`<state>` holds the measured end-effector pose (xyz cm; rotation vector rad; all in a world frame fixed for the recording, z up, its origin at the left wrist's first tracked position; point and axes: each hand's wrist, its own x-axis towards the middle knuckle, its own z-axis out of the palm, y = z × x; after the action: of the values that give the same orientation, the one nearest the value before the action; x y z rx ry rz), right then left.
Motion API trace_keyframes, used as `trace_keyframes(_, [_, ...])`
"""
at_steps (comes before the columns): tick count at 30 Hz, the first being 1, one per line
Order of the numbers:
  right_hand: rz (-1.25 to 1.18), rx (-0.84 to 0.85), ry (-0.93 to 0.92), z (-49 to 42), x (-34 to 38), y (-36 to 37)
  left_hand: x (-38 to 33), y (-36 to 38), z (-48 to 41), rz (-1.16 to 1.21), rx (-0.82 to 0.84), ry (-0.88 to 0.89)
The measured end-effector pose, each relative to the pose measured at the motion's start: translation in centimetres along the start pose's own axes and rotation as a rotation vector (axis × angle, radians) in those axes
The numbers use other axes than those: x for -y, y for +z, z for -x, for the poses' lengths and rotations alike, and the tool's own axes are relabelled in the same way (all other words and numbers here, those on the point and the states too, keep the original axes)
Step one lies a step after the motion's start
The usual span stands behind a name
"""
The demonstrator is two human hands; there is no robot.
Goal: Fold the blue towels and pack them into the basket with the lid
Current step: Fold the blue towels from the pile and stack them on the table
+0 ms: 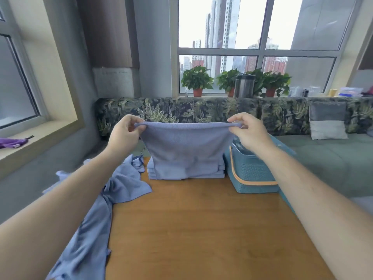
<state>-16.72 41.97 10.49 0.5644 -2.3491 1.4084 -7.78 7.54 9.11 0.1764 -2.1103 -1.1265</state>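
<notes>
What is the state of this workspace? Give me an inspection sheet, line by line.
Surface: wooden table.
Job's things: towel held up by its top corners; folded stack behind it; loose towels draped over the table's left edge; basket right of the stack, top open.
Clutter: purple cloth on the left sill.
Hands: left hand and right hand each pinch a corner.
Cables: nothing seen.
Surroundings: sofa, plants and flask by the window.

1. I see a home-like living room: a leaf-print sofa (201, 110) with a cushion (327, 120).
2. Potted plants (196, 78) line the sill of a big window (260, 51).
3. Towers (222, 27) outside show that I am high up.
</notes>
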Motion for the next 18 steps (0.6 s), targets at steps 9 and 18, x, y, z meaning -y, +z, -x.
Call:
trace_keyframes(9, [-0.047, 0.239, 0.243, 14.6, -14.2, 5.0, 12.7, 3.3, 15.6, 0.047, 0.221, -0.36])
trace_keyframes(18, [-0.108, 0.227, 0.334, 19.2, -17.8, 7.6, 16.7, 4.9, 19.7, 0.036, 0.214, -0.421])
